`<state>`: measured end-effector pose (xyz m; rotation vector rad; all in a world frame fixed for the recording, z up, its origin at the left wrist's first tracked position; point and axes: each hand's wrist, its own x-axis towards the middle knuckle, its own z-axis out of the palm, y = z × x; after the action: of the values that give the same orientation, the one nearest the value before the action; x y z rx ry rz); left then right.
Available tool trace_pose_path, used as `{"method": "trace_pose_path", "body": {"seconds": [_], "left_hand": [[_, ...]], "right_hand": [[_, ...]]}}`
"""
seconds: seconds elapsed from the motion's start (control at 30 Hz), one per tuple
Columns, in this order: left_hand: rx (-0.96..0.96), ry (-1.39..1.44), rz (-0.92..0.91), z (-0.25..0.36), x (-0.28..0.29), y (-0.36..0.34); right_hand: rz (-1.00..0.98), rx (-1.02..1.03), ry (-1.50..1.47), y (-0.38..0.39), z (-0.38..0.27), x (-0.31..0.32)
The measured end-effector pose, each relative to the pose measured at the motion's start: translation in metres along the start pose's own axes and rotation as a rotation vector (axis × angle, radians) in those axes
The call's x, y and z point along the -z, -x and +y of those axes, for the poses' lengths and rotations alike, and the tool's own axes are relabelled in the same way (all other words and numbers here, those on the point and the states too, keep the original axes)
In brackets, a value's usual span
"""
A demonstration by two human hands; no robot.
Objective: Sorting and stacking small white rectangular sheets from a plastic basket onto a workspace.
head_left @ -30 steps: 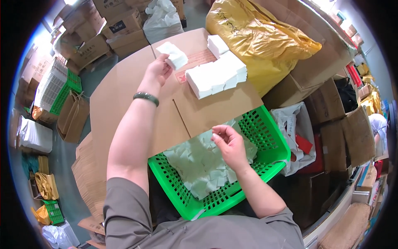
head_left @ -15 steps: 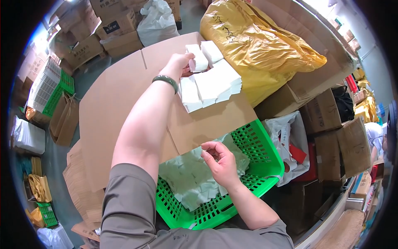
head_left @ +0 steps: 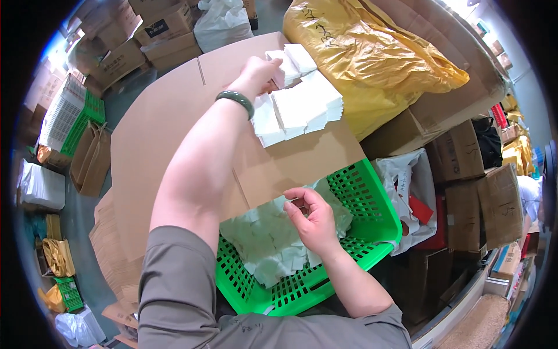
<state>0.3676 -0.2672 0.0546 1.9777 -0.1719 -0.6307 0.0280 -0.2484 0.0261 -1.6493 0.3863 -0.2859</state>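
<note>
On the brown cardboard sheet (head_left: 168,134), several stacks of small white paper-like squares (head_left: 305,104) stand side by side. At the far left of these stacks is my left hand (head_left: 260,74), a dark green bangle (head_left: 237,102) round its wrist. Its fingers are closed at the edge of one white stack (head_left: 282,67), and the hand partly hides what they grip. My right hand (head_left: 314,221) hovers above a green plastic basket (head_left: 381,224), fingers loosely curled and thumb apart, with nothing in them. Many loose pale squares (head_left: 261,235) lie in the basket.
A large yellow sack (head_left: 372,52) lies behind the stacks, against a big carton. Right of the basket are a white plastic bag (head_left: 427,174) and open cardboard boxes (head_left: 503,203). Stacked cartons (head_left: 168,29) and a green crate (head_left: 90,119) stand to the left. Part of another person (head_left: 529,195) shows far right.
My left hand has shifted slightly farther away along the stack edge. My right hand stays over the basket, thumb and forefinger slightly more apart. The whole view has shifted a little.
</note>
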Motion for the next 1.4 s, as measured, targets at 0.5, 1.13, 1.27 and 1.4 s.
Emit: {"method": "trace_pose_path", "body": {"seconds": [0.5, 1.13, 1.27, 1.4], "left_hand": [[-0.533, -0.482, 0.075, -0.06, 0.026, 0.173], [-0.634, 0.004, 0.26, -0.196, 0.031, 0.361], [-0.62, 0.097, 0.309, -0.206, 0.034, 0.359], [-0.635, 0.099, 0.283, -0.205, 0.036, 0.36]], "right_hand": [[-0.094, -0.026, -0.078, 0.008, 0.012, -0.006], [-1.047, -0.08, 1.432, -0.002, 0.113, -0.008], [-0.922, -0.009, 1.29, -0.009, 0.123, 0.007], [-0.936, -0.078, 1.387, 0.01, 0.121, 0.001]]}}
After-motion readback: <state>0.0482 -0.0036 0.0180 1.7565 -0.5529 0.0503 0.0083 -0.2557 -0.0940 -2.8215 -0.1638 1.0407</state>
